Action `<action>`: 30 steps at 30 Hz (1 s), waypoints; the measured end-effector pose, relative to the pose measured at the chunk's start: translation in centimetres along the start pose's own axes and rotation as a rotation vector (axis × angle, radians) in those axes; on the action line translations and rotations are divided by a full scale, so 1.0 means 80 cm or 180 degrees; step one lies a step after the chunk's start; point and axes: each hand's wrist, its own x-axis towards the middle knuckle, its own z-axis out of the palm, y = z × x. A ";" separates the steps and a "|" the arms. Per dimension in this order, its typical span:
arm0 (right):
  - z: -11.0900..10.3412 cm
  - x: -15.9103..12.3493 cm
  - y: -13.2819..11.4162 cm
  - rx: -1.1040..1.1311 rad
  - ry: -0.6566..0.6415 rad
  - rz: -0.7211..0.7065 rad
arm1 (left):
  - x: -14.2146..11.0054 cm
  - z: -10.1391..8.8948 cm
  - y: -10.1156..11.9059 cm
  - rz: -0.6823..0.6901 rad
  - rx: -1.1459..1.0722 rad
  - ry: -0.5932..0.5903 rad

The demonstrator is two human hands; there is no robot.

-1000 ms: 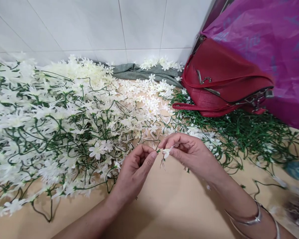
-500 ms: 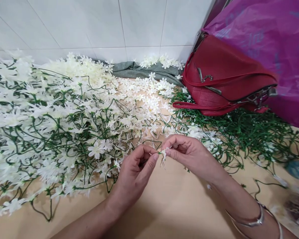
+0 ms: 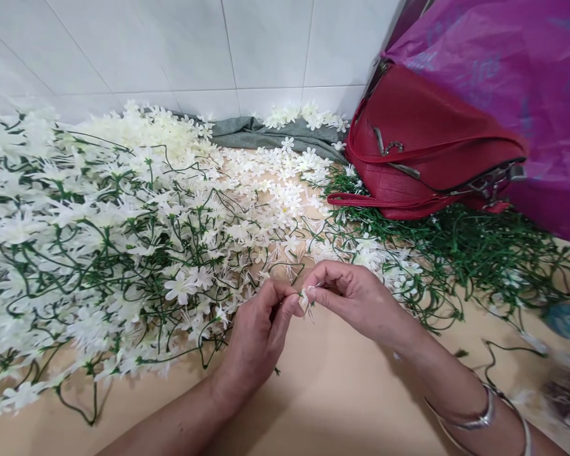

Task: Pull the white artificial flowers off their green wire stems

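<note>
Just above the tabletop, a small white artificial flower (image 3: 306, 300) sits between my fingertips. My left hand (image 3: 261, 329) pinches its green stem between thumb and forefinger; a green tip pokes out below that hand. From the right, my right hand (image 3: 356, 297) pinches the white petals, and a silver bangle circles that wrist. Thin white strands hang below the bloom. To the left lies a big heap of white artificial flowers (image 3: 180, 288) on curled green stems. Loose white blossoms (image 3: 270, 168) are spread over the middle.
Bare green stems (image 3: 494, 253) are piled at the right, partly under a red handbag (image 3: 432, 126). Behind it stands a purple plastic bag (image 3: 546, 82). Grey-green cloth (image 3: 247, 133) lies along the white tiled wall (image 3: 270, 44). The tabletop (image 3: 323, 392) is tan.
Both hands have shifted slightly left and stay close together on the same flower. A green stem tip now shows below my left hand. The view has moved a little.
</note>
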 end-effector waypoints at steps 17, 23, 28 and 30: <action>0.001 0.006 0.007 0.0650 -0.0041 0.0067 | 0.004 0.004 0.002 -0.0174 -0.0316 -0.0003; -0.011 0.008 0.004 0.0761 -0.0399 0.0150 | 0.006 0.003 0.004 0.0041 -0.0190 -0.0045; -0.009 0.007 0.008 0.0655 -0.0364 0.0043 | 0.005 0.004 0.002 0.0093 -0.0183 -0.0058; -0.008 0.007 0.010 0.0533 -0.0341 -0.0008 | 0.005 0.004 0.002 0.0089 -0.0166 -0.0090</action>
